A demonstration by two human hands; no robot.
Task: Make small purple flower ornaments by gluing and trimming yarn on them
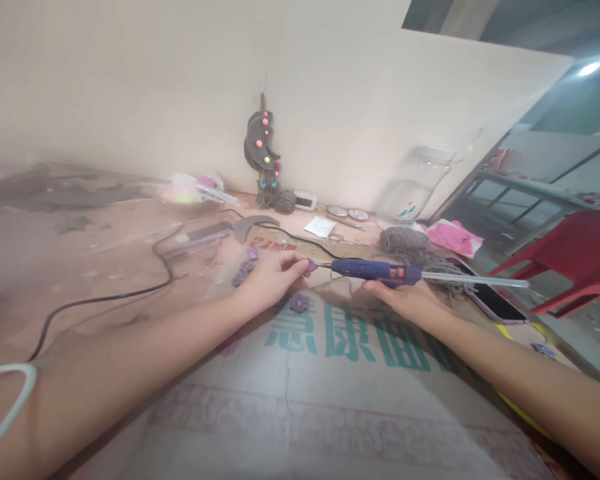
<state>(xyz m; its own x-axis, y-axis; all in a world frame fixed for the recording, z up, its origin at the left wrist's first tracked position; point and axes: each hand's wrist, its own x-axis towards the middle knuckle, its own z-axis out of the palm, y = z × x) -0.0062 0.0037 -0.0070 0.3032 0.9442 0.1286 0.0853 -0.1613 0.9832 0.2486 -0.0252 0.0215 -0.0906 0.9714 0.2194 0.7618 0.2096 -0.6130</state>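
My right hand [403, 295] grips a blue glue gun [375, 270] held level, a clear glue stick [475, 280] jutting from its back toward the right. Its nozzle points left at a small purple piece [311, 266] pinched in the fingertips of my left hand [275, 275]. Both hands hover over a cardboard sheet with green printed characters [330, 347]. A purple yarn flower [299, 303] lies on the cardboard just below my left hand. More purple flowers [243, 271] lie left of that hand.
A black cable [130, 291] runs across the table at left. A grey crescent decoration with coloured beads [261, 148] leans on the wall. Grey yarn [410, 243], a clear jar [415, 183], a pink bag [455, 237] and a phone [495, 303] sit right; a red chair [575, 257] stands beyond.
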